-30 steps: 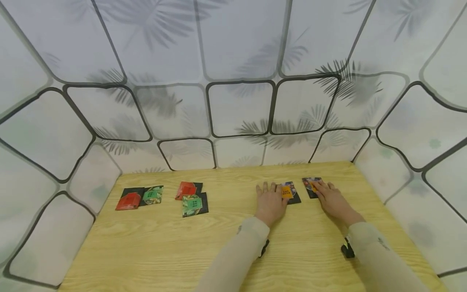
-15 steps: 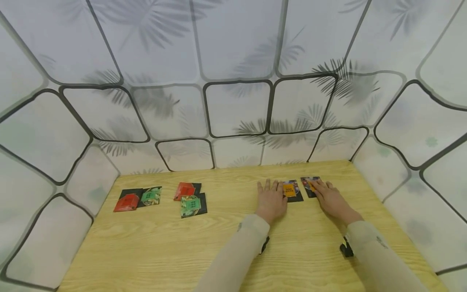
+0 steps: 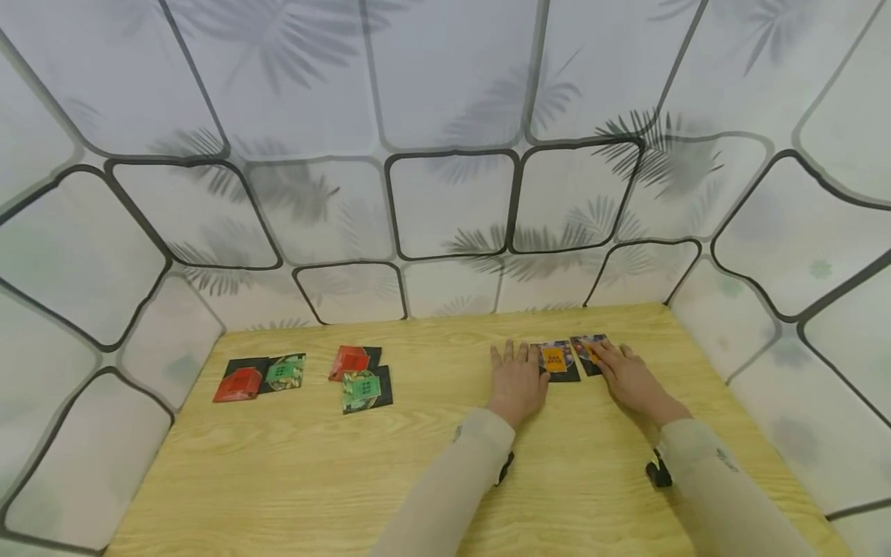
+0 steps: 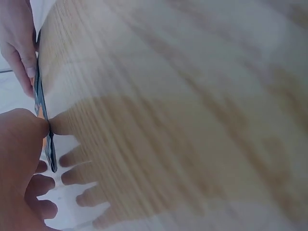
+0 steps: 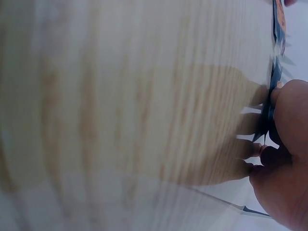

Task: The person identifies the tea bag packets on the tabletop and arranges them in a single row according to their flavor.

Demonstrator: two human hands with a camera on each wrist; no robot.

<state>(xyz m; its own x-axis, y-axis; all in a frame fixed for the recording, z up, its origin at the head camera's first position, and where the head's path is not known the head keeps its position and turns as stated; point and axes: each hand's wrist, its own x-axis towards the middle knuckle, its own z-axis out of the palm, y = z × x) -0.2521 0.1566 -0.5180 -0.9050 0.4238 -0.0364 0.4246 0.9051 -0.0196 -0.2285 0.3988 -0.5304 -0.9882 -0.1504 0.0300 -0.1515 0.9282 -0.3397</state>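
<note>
Two small flat packets with dark edges and orange labels lie side by side on the right of the table, a narrow gap between them. My left hand (image 3: 517,391) lies palm down, fingers extended, its thumb against the near left edge of the left orange packet (image 3: 555,360). With fairly straight fingers, my right hand (image 3: 632,387) rests on the right orange packet (image 3: 586,357) and covers its right part. The left wrist view shows the left packet (image 4: 52,159) edge-on beside the thumb. In the right wrist view the right packet (image 5: 275,72) appears edge-on by the fingertips.
On the wooden table (image 3: 313,480), a red packet (image 3: 238,384) and a green packet (image 3: 284,373) overlap at far left. Another red packet (image 3: 351,360) and green packet (image 3: 366,388) overlap left of centre. Patterned fabric walls (image 3: 452,205) enclose the back and sides.
The left orange packet has slid slightly right and turned straighter, out from beside my left fingers, narrowing the gap to the right one. My right hand stays on its packet.
</note>
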